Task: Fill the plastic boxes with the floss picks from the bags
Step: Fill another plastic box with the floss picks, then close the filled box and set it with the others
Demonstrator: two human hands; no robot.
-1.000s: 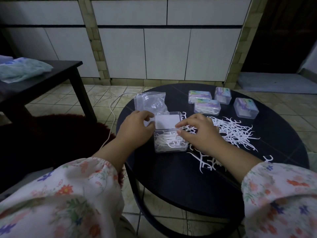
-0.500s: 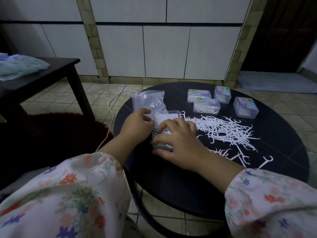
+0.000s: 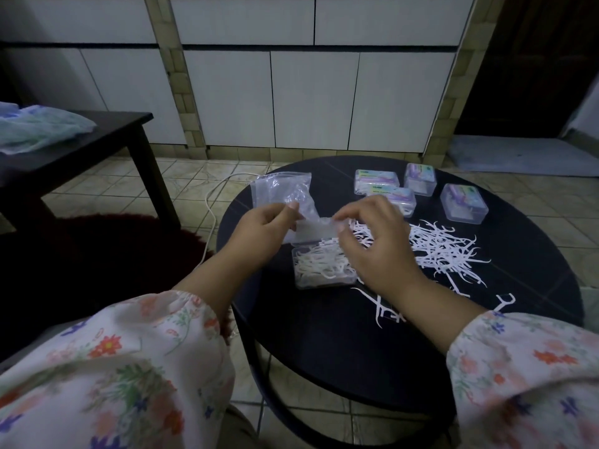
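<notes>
A clear plastic box (image 3: 319, 270) full of white floss picks sits on the round black table (image 3: 324, 345) in front of me. Its hinged lid (image 3: 312, 233) is raised. My left hand (image 3: 259, 236) pinches the lid's left end and my right hand (image 3: 372, 251) pinches its right end. A loose heap of white floss picks (image 3: 444, 247) lies to the right of the box, with a few strays nearer me. An empty clear plastic bag (image 3: 282, 192) lies behind my left hand.
Several closed, filled boxes (image 3: 463, 202) stand at the back of the table. A dark side table (image 3: 74, 147) with a pale cloth is at the left. A white cable (image 3: 210, 202) runs over the tiled floor beside a dark red rug.
My right hand has lifted off the box, where it lay over the picks. Both hands now hold the lid by its ends, raised above the box.
</notes>
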